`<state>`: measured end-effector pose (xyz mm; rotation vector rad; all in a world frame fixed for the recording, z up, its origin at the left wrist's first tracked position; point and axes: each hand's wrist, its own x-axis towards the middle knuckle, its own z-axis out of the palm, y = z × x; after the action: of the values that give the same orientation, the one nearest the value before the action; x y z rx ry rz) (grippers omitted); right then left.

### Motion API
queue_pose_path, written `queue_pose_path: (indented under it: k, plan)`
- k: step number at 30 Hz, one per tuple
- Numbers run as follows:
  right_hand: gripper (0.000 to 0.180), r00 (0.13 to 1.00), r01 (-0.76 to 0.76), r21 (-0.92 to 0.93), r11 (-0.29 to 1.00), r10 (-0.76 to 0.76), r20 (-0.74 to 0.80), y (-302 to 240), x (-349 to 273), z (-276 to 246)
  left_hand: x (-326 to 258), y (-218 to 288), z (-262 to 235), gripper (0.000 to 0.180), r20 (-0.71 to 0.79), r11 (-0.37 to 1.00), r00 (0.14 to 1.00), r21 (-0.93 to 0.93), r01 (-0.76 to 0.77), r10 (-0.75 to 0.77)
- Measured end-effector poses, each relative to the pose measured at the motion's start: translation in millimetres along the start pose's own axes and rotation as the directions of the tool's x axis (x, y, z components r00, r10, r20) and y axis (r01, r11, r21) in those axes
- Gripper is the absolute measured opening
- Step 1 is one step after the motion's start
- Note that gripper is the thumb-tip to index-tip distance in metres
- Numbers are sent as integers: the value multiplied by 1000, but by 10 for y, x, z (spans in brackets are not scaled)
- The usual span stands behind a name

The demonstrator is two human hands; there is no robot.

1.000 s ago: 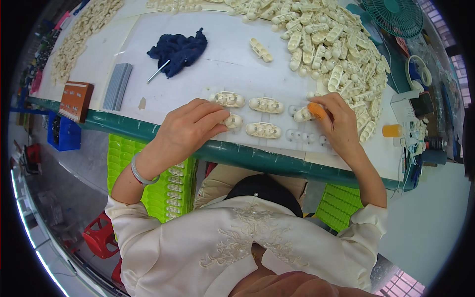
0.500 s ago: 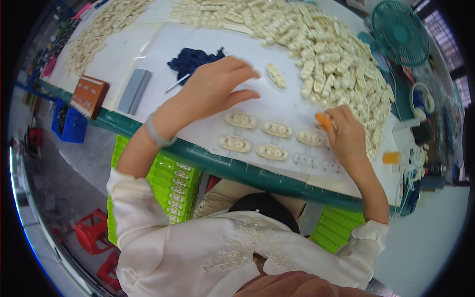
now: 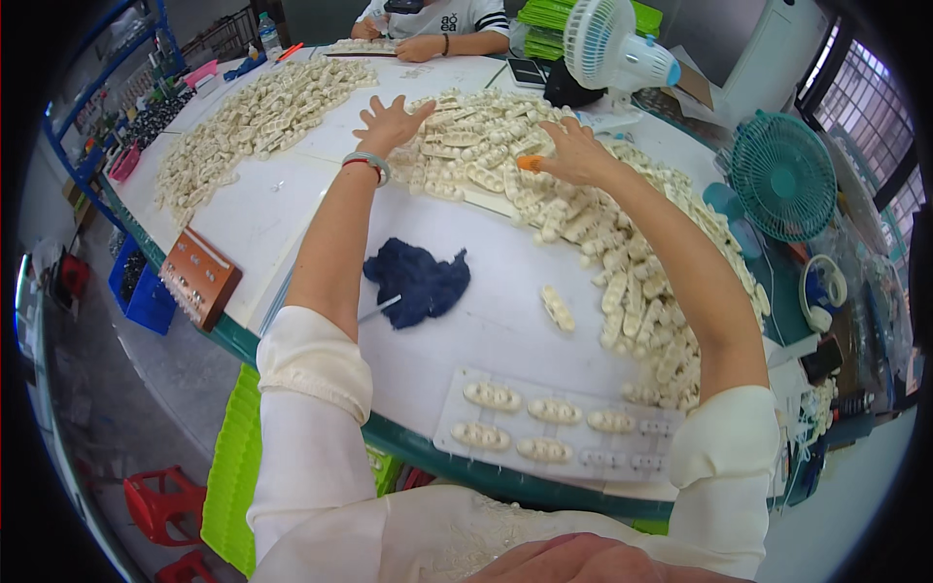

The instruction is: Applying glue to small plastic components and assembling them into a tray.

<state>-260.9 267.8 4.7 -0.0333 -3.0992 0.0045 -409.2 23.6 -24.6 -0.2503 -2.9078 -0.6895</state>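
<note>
My left hand [image 3: 389, 125] is stretched out with its fingers spread, at the left end of a large pile of cream-coloured oblong pieces [image 3: 471, 146]. My right hand [image 3: 575, 155] reaches over the same pile, its fingers apart; an orange finger cover [image 3: 530, 163] sits on one digit. No piece shows in either hand. Near my body lies a clear plate [image 3: 515, 415] with several cream pieces set on it in two rows; pegs stand bare at its right end. One single piece [image 3: 557, 308] lies on the white table between pile and plate.
A dark blue cloth [image 3: 418, 277] lies below my left hand, a thin light rod on it. A brown block [image 3: 199, 277] stands at the left edge. Another pile [image 3: 258, 126] is at far left. Across the table a person [image 3: 437, 29] works. Fans [image 3: 782, 180] stand at right.
Both my hands have moved forward, away from the plate, to the far pile, and my left fingers have spread. The view has tilted up, bringing the other person and a white fan into sight.
</note>
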Motion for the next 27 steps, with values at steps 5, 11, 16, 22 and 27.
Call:
queue_pose_path:
  k: [5,11,16,22,27]
  plan:
    - [83,997,61,25,998,-62,42,-422,995,177,792,-818,183,92,108,996,994,87,-23,13]
    - [88,997,18,90,996,-25,74,231,1718,576,751,132,370,84,390,976,914,-214,-28,112]
    - [90,994,89,-13,996,-88,64,-171,1531,509,611,-8,617,87,267,920,939,-377,-104,216]
    - [76,988,0,263,965,-42,151,199,876,367,237,594,913,72,203,760,863,-593,-268,462]
    - [55,998,-52,419,907,39,39,374,-3,-195,-266,1146,899,63,207,576,792,-789,-212,575]
